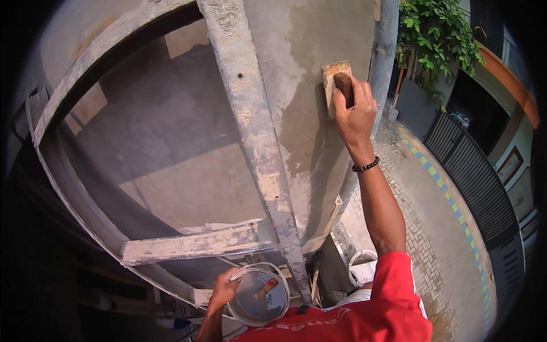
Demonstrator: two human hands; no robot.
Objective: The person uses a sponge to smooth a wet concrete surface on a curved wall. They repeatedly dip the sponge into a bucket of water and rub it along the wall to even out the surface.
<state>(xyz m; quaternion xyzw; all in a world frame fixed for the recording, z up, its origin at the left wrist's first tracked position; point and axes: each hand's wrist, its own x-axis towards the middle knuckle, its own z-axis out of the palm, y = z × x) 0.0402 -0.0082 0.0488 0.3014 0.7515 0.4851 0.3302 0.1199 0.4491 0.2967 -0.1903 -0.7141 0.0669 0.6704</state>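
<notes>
My right hand [358, 111] is closed round the dark brown handle of a plastering float [329, 77]. The float's flat board lies against a grey rendered wall [307, 34], where a wide patch looks dark and wet. Low in the view, my left hand [224, 289] grips the rim of a pail [259, 319] close to my body. Inside the pail is greyish water, with a brush [266, 288] with a red part leaning in it. The fingertips of my left hand are partly hidden by the rim.
A window frame [250, 102] with a rough upright bar fills the left. A grey pipe [384, 57] runs along the wall's right edge. Far below are a paved lane [421, 228], a dark gate [473, 171] and a white bucket [362, 271]. A leafy tree [436, 28] stands upper right.
</notes>
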